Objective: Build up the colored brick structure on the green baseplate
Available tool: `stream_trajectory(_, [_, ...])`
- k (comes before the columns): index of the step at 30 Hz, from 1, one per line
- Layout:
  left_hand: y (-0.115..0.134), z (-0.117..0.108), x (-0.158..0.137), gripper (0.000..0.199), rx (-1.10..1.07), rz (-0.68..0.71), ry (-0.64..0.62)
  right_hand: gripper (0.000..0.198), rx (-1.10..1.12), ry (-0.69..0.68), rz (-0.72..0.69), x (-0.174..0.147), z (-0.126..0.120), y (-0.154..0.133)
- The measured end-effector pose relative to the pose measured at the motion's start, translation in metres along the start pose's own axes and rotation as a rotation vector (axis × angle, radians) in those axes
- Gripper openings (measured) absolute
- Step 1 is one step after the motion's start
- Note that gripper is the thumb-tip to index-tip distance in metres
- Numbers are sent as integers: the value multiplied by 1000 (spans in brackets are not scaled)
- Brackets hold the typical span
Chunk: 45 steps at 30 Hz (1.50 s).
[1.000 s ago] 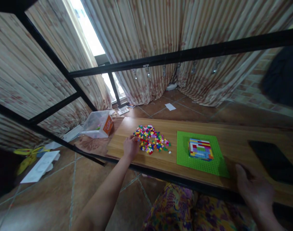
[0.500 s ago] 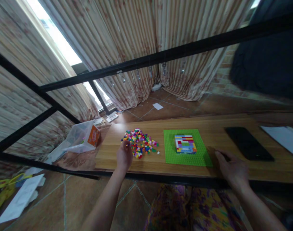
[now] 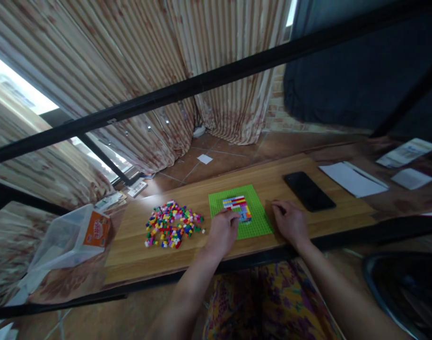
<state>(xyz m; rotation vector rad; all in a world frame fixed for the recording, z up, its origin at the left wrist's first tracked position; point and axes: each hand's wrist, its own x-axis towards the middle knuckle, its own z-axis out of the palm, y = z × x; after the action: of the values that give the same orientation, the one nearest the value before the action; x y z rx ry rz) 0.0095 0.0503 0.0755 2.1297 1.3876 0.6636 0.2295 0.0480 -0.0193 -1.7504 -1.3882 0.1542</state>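
A square block of stacked toy bricks [image 3: 241, 204] in many colours sits on a green baseplate [image 3: 257, 225] on the wooden table. My left hand [image 3: 223, 230] is over the near left part of the block, its fingertips pinched together at the bricks. Whatever they hold, if anything, is hidden, and the hand covers part of the block. My right hand [image 3: 291, 221] rests on the table just right of the baseplate, fingers curled in and nothing seen in them. To the left lies a loose pile of small coloured bricks [image 3: 171, 223].
A black phone-like slab [image 3: 308, 191] lies right of the baseplate, with white paper [image 3: 352, 178] beyond it. A clear plastic box [image 3: 69, 238] with an orange label stands at the left. A dark metal bar [image 3: 216, 81] crosses above the table's far side.
My left hand has moved right from the loose pile to the brick block on the baseplate. My right hand stays beside the baseplate, its fingers more curled. The whole view has turned to the right.
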Motion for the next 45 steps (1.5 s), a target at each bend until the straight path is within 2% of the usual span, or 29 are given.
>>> stream_trajectory(5, [6,13,7,19,203,-136,-105,31,18,-40,30,1,-2,-4])
stream_trajectory(10, [9,20,12,10,313,-168,-100,31,43,-53,46,2,-4,-6])
stream_trajectory(18, [5,28,13,19,335,-125,12,29,78,-49,31,2,-5,-7])
stream_trajectory(26, [10,37,4,24,281,-241,108,29,75,-51,31,2,-5,-8])
stream_trajectory(34, [7,39,2,21,193,-185,128,30,79,-53,17,1,-4,-6])
stream_trajectory(45, [0,45,3,30,445,-125,-11,30,46,-82,24,0,-1,-4])
